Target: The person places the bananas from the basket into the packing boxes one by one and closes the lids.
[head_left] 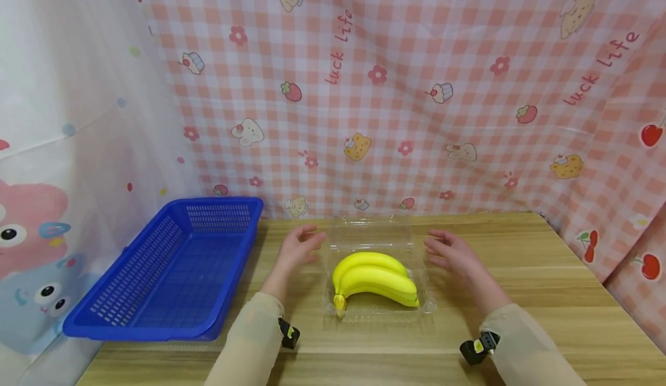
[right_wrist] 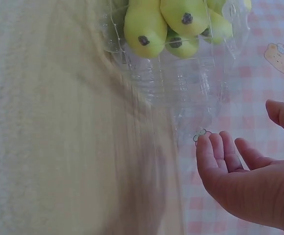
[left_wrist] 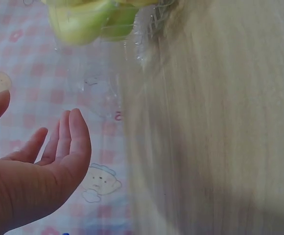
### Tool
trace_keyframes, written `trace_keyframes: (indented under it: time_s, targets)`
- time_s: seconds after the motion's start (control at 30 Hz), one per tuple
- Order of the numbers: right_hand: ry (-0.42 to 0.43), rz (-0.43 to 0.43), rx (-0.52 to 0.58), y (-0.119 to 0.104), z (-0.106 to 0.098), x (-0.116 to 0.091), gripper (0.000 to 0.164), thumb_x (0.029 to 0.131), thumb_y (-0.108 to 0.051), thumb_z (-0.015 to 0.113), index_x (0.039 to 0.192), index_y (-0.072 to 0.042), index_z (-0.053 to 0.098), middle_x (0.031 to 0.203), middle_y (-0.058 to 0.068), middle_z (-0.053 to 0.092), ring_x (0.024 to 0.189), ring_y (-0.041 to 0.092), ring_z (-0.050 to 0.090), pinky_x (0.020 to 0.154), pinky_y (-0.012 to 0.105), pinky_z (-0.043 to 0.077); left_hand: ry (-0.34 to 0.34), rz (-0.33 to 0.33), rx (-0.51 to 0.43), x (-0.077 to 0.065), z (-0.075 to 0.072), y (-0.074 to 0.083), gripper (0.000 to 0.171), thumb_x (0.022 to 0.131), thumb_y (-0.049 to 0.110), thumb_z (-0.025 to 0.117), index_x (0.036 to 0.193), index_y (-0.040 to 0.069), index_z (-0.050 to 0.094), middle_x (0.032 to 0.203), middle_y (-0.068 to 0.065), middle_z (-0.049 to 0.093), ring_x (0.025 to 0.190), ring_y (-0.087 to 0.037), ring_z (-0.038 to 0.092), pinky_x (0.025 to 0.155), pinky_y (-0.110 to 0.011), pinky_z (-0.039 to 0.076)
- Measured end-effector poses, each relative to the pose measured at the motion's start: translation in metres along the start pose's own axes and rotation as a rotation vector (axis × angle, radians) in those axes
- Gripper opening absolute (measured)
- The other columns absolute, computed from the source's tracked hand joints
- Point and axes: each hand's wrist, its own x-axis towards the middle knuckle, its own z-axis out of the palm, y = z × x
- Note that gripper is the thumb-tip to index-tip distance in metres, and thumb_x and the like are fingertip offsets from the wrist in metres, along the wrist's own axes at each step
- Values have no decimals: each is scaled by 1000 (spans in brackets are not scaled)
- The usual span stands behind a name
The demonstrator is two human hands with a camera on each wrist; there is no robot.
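A bunch of yellow bananas [head_left: 374,279] lies in a clear plastic clamshell box [head_left: 372,237], whose lid stands raised at the back. To the left of the box my left hand [head_left: 298,248] hovers with loosely bent fingers and holds nothing. On the opposite side my right hand [head_left: 454,254] is held in the same way, apart from the box. The right wrist view shows the dark tips of the bananas [right_wrist: 147,29] through the clear plastic. In the left wrist view only the lower part of the bananas [left_wrist: 81,22] shows at the top.
A blue plastic basket [head_left: 182,276] with slotted sides stands on the left of the wooden table [head_left: 520,270]. Behind the table hangs a pink checked curtain [head_left: 406,114], and a white printed curtain [head_left: 93,143] hangs at the left.
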Motion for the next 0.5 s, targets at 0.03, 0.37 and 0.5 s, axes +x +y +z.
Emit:
trace_keyframes:
  time_s: [0.03, 0.37, 0.5]
  targets:
    - [1, 0, 2, 0, 0, 2, 63, 104, -20, 52, 149, 12, 23, 141, 30, 38, 129, 42, 42, 102, 41, 46, -2, -17, -21, 1, 0, -1, 55, 95, 17, 67, 139, -8, 47, 126, -27, 56, 114, -45, 56, 91, -56, 51]
    - [-14, 48, 42, -4, 1, 17, 67, 104, -21, 50, 151, 12, 17, 149, 34, 29, 134, 45, 37, 107, 46, 40, 12, -161, -98, 11, 1, -9, 57, 95, 20, 68, 141, -5, 45, 137, -25, 50, 120, -42, 53, 96, -50, 50]
    - [-18, 70, 66, 0, 1, 23, 68, 103, -22, 52, 150, 14, 18, 149, 34, 31, 128, 38, 45, 105, 42, 43, 14, -196, -97, 16, 1, -13, 60, 94, 24, 70, 141, -4, 45, 136, -24, 52, 116, -38, 55, 93, -47, 52]
